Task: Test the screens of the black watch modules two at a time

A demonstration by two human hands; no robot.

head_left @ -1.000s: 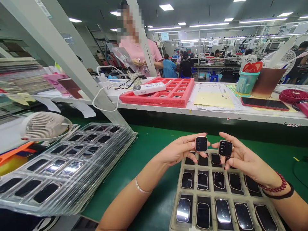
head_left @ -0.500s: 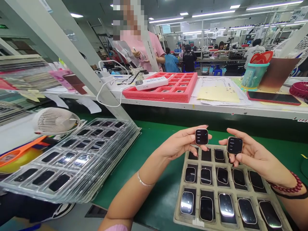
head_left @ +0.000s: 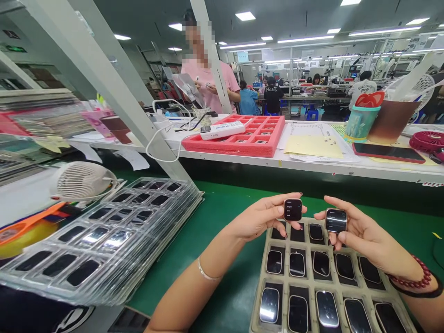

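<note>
Green worktop (head_left: pixel 194 222): where it lies bare, its surface is smooth and flat.
Clear tray stack (head_left: pixel 157 231): glossy moulded plastic, dark rounded panels in the top pockets.
Beige tray (head_left: pixel 308 273): gridded, dull-surfaced, under the hands.
Left hand (head_left: pixel 255 216): fingers pinch the left smartwatch (head_left: pixel 293 210) by its edges.
Right hand (head_left: pixel 367 231): thumb and fingers hold the right smartwatch (head_left: pixel 336 220).
Lit faces: glossy, rounded-square, pale-rimmed, above the beige tray.
</note>
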